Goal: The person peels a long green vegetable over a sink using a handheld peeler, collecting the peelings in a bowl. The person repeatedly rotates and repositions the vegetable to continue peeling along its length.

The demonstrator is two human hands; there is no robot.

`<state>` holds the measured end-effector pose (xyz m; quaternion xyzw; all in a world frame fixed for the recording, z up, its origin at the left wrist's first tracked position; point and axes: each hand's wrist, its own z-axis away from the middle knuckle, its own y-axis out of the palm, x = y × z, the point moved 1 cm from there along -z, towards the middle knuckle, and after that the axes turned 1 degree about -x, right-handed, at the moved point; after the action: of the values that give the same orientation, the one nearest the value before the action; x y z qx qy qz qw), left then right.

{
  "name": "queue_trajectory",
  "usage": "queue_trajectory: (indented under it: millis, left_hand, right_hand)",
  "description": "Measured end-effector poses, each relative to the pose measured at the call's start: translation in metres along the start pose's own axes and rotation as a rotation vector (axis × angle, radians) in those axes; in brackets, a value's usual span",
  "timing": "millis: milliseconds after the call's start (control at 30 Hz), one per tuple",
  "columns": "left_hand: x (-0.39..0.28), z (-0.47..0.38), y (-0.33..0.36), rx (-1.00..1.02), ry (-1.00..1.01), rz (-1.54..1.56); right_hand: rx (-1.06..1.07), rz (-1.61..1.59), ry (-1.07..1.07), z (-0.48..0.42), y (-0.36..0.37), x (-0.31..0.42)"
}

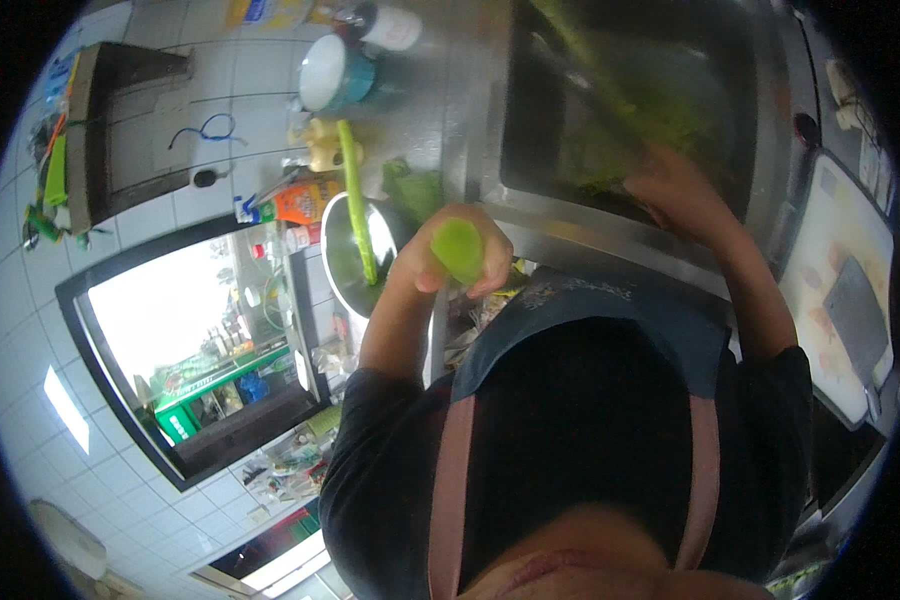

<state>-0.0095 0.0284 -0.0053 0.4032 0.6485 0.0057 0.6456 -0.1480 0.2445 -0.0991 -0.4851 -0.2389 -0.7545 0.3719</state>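
Observation:
My left hand point(420, 255) grips a thick light-green vegetable stalk point(457, 251), its pale end turned up towards me. It is at the near left corner of the stainless-steel sink point(585, 225). Inside the sink, my right hand point(679, 191) is blurred by motion, and I cannot tell whether it holds anything. Blurred green scraps or peelings point(667, 127) lie around and beyond its fingers. A long greenish shape point(570, 34) slants across the far part of the sink, too blurred to name. To the left, another long green stalk point(356, 202) leans in a metal bowl point(341, 281).
Green leaves point(412, 187) lie beside the bowl. Along the tiled wall stand an orange spray bottle point(304, 204), a yellow jug-like container point(326, 146) and a blue-and-white tub point(337, 71). At right, a cleaver point(857, 322) rests on a white cutting board point(817, 255).

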Motion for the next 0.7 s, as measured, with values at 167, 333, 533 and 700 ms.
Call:
queue_trajectory:
  millis: [167, 333, 533, 700]
  left_hand:
    - [-0.006, -0.006, -0.010, 0.337, 0.019, 0.257]
    - [-0.009, -0.013, -0.014, 0.486, -0.014, 0.320]
    - [-0.005, -0.004, -0.024, 0.280, -0.109, 0.399]
    - [-0.066, -0.022, 0.000, -0.294, -0.252, 0.211]
  right_hand:
    - [0.071, 0.015, 0.031, 0.007, -0.002, 0.015]
    - [0.071, 0.013, 0.141, 0.007, 0.000, 0.013]
    - [0.143, -0.043, 0.137, 0.009, 0.000, 0.007]
    - [0.275, -0.198, 0.010, 0.020, 0.004, 0.021]
